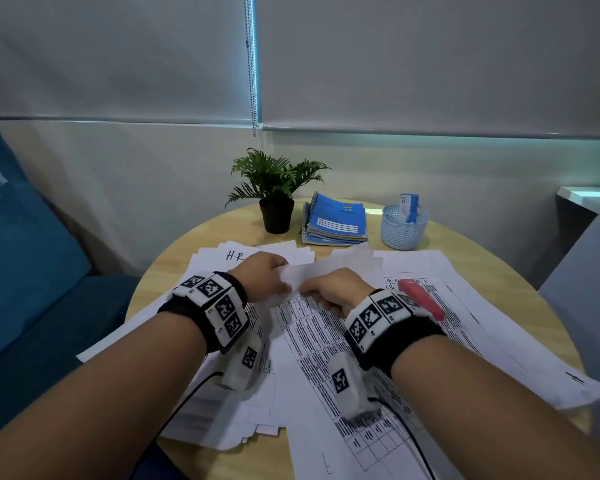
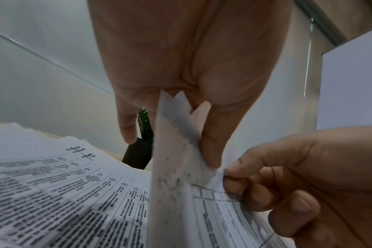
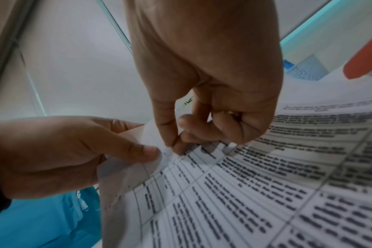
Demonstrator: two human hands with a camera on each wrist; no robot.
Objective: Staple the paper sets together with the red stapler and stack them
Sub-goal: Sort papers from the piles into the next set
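Observation:
Printed paper sets cover the round wooden table [image 1: 482, 247]. Both hands meet over the middle set of paper [image 1: 326, 327] and lift its top left corner. My left hand [image 1: 271, 275] pinches the raised sheets between thumb and fingers, seen close in the left wrist view [image 2: 193, 151]. My right hand [image 1: 312, 291] pinches the same corner with thumb and forefinger [image 3: 174, 146], its other fingers curled. The red stapler [image 1: 421, 303] lies on the papers just right of my right wrist, and it also shows at the right wrist view's edge [image 3: 363, 62]. Neither hand touches it.
A potted plant [image 1: 277, 209], a stack of blue notebooks [image 1: 336, 221] and a small mesh basket [image 1: 404, 226] stand at the table's far side. A paper pile marked "H.R" [image 1: 222, 258] lies left. A blue sofa [image 1: 32, 254] is beside the table.

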